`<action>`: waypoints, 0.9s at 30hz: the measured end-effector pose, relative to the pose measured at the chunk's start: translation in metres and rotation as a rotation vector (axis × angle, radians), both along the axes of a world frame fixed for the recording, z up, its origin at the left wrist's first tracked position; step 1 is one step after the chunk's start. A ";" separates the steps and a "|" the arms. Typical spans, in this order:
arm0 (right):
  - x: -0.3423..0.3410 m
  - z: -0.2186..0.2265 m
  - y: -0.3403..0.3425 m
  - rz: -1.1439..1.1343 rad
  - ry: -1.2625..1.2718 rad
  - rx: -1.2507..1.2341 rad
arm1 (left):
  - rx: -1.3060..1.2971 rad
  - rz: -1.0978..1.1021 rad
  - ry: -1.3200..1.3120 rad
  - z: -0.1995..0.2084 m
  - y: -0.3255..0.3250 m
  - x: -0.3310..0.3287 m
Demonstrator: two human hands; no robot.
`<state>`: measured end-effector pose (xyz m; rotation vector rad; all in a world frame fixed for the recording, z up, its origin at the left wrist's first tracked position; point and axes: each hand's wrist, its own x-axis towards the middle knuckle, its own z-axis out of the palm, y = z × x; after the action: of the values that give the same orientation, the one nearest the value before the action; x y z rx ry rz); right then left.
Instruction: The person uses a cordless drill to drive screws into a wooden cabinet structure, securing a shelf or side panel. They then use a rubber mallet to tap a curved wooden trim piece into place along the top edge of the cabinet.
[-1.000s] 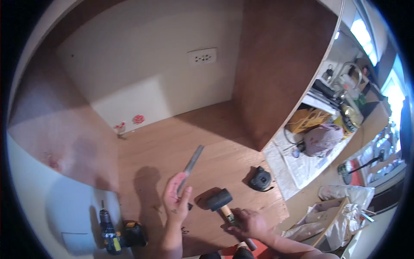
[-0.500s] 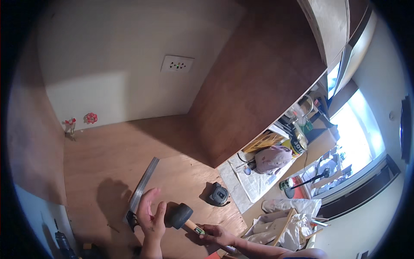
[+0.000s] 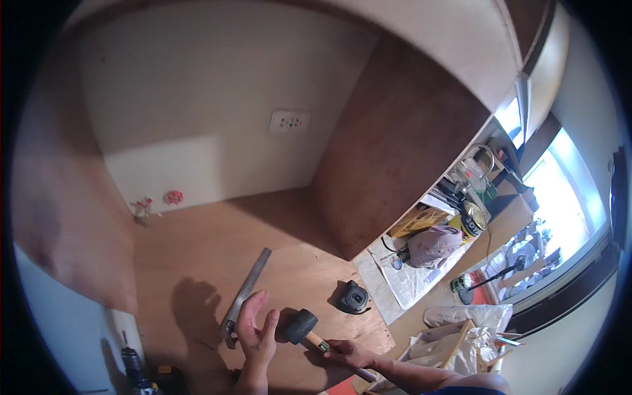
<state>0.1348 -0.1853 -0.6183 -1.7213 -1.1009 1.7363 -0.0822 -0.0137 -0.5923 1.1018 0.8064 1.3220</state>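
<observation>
My right hand [image 3: 352, 354] is wrapped round the wooden handle of a rubber mallet [image 3: 301, 326]. The mallet's black head points up and left, toward my other hand. Just left of it, my left hand [image 3: 257, 329] is raised and holds nothing, its thumb and fingers apart. Behind that hand a long grey metal bar with a crosswise end piece [image 3: 252, 280] lies on the plywood panel [image 3: 197, 253]; its exact kind is unclear. A black tape measure [image 3: 353, 297] rests on the panel, farther right than the mallet head.
Brown wood panels [image 3: 395, 151] flank a white wall with an outlet [image 3: 289, 121] and red valve handles [image 3: 174, 197]. A drill [image 3: 133, 365] stands at lower left. On the right are newspaper [image 3: 405, 280], a cloth bundle [image 3: 434, 245], cans and a wooden crate [image 3: 459, 342].
The whole scene has shifted right and slightly down in the picture as my head view turned. Both hands keep nearly the same pose, the mallet still in my right hand.
</observation>
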 end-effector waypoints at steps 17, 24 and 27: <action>0.127 0.311 -0.033 -0.432 -0.075 0.844 | 0.446 0.106 -0.579 0.386 0.121 0.045; 0.166 0.324 -0.067 -0.427 0.055 0.625 | 0.455 0.155 -0.659 0.392 0.107 0.059; 0.161 0.366 -0.074 -0.377 0.076 0.699 | 0.468 0.090 -0.637 0.380 0.117 0.047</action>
<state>0.2963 -0.2598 -0.2520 -1.2959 -1.0867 1.0072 -0.0352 0.1035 -0.2126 0.9070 0.0708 1.8587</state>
